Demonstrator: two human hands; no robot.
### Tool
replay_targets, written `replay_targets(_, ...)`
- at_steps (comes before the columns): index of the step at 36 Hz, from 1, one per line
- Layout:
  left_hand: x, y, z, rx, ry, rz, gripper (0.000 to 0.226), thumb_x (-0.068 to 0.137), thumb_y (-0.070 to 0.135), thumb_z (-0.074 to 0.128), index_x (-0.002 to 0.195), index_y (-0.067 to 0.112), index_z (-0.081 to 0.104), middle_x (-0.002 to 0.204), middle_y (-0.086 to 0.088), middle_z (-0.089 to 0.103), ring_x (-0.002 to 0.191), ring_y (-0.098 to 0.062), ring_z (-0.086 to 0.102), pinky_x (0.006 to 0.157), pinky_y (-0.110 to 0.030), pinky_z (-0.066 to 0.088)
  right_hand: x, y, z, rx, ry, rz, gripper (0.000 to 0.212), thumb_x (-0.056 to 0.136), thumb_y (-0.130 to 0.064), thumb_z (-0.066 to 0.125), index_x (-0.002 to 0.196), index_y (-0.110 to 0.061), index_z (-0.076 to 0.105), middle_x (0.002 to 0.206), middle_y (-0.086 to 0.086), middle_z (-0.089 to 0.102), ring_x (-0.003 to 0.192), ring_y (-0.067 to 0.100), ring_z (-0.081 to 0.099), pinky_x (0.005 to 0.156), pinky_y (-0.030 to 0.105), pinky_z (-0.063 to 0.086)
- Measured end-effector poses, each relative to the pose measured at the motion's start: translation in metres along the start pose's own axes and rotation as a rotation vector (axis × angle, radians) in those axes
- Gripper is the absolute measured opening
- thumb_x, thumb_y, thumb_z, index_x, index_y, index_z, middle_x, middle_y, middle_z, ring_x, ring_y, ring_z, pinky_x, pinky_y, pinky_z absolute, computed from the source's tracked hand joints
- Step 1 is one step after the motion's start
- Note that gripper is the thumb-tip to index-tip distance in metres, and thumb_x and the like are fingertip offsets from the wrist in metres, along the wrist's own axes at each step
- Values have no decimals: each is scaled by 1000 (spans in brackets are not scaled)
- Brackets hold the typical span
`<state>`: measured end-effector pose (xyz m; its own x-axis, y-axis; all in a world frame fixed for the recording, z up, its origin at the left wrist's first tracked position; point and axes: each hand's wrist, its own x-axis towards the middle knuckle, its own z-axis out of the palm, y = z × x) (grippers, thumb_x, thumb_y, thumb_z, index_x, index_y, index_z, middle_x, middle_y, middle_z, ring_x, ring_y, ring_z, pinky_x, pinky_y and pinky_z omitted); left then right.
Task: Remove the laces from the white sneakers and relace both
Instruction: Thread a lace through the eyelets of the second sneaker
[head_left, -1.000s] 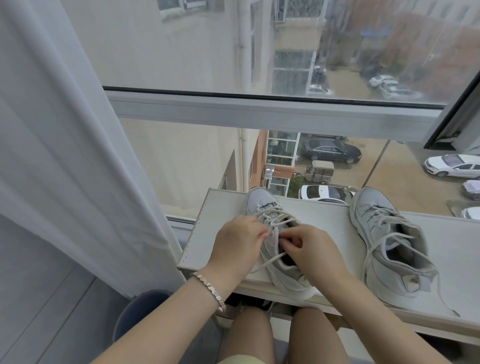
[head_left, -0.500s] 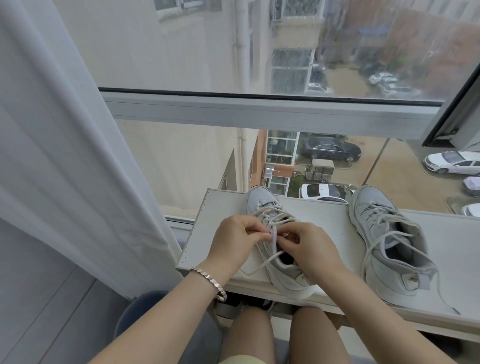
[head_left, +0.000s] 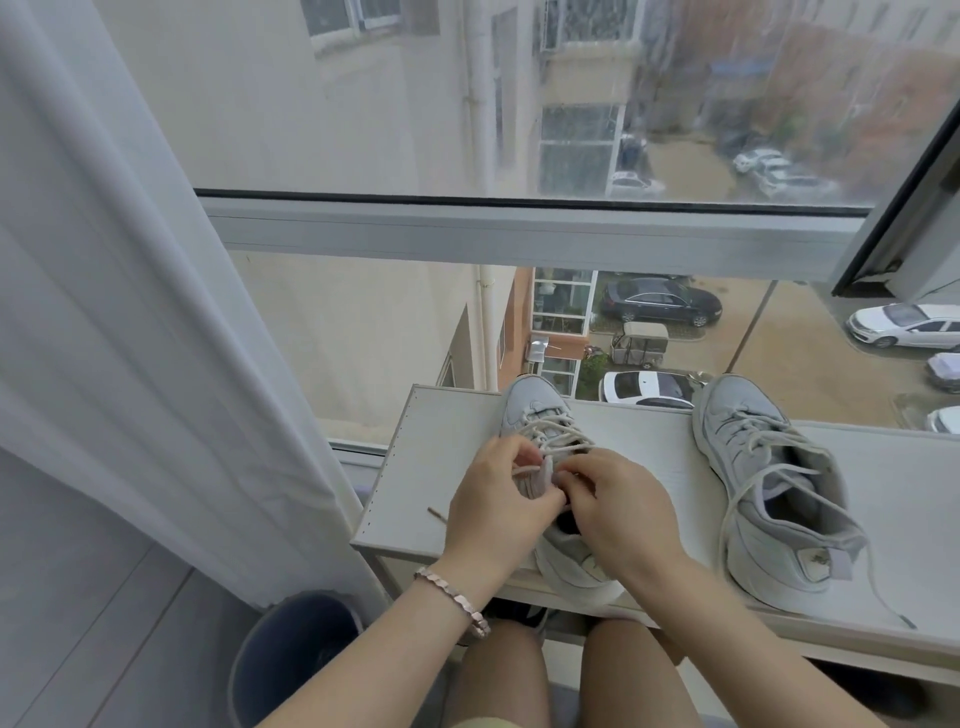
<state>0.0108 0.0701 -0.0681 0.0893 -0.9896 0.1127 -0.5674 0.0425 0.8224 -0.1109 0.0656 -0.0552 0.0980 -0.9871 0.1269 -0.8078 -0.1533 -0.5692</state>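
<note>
Left hand (head_left: 496, 512) and right hand (head_left: 621, 514) pinch lace (head_left: 551, 439) of centre sneaker (head_left: 530, 406).
Second sneaker (head_left: 737, 410) at right, laces slack; hands cover centre tongue; bin (head_left: 291, 654) lower left.

Matt off-white uppers and woven cloth laces (head_left: 551, 432) mark the left sneaker (head_left: 534, 409) and right sneaker (head_left: 763, 467) on a smooth, matt white laminate desk (head_left: 441, 467), near a soft ribbed cloth curtain (head_left: 130, 364), a dull blue plastic bin (head_left: 291, 665) and a shiny metal-link bracelet (head_left: 453, 598).

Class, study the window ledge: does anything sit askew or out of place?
Yes. The left white sneaker appears to overhang the white ledge at its heel, and the right white sneaker has a loose lace trailing toward the near edge.
</note>
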Motion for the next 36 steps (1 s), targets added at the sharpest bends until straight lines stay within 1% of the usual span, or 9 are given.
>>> replay_targets(6,-5,-13,11,-165,119,-95,25,72,16,69,80,34,53,90,6,58,83,-6,57,69,-16,45,-20,14,-28,119,173,-84,12,88,-12,60,83,-14,71,70,-6,55,66,14,56,59,27,38)
replay_targets(11,-3,-8,19,-210,145,-156,37,73,14,70,97,35,50,102,12,48,95,-2,51,74,-10,38,-27,20,-67,922,179,25,26,84,-4,58,67,-23,65,81,4,68,75,7,66,69,14,49)
replay_targets(13,-2,-5,21,-224,114,-176,40,73,17,70,100,37,49,104,14,50,97,1,52,75,-14,40,-22,18,-72,1266,55,77,18,81,-15,52,69,-23,62,97,1,70,99,13,66,85,22,51)
replay_targets(15,-2,-2,22,-248,100,-189,43,72,18,71,97,43,46,100,19,56,92,8,54,73,-14,43,-18,14,-70,1560,-66,159,13,85,-13,43,76,-15,52,77,7,69,88,23,68,88,31,52)
replay_targets(18,-2,-1,20,-265,120,-217,44,74,17,70,95,44,42,92,23,59,84,12,56,74,-18,48,-17,6,-68,1626,-100,254,13,90,-11,36,79,-13,43,50,-3,30,45,15,37,65,27,54)
replay_targets(21,-1,-2,16,-248,161,-249,36,75,19,70,96,38,49,93,17,61,86,1,60,79,-30,54,-19,7,-93,1647,-193,282,7,77,-18,52,73,-15,48,56,-5,12,46,10,11,37,17,22)
replay_targets(26,2,-1,14,-126,152,-222,21,76,24,67,95,30,62,96,12,64,87,-4,60,79,-36,54,-19,22,-135,670,-564,340,25,90,-21,58,66,-20,64,44,-7,34,37,7,25,34,14,23)
replay_targets(31,0,1,14,-101,125,-207,25,77,23,66,101,28,64,103,10,63,93,-6,59,81,-36,53,-4,19,-97,103,-188,166,16,90,-41,52,85,-30,62,55,-10,54,47,4,46,50,19,40)
replay_targets(36,-4,2,10,-112,92,-172,31,79,21,64,109,30,64,106,9,61,95,-2,58,85,-31,52,5,8,-41,-105,-196,-7,27,89,-49,51,105,-29,59,95,-7,46,73,9,50,62,23,39)
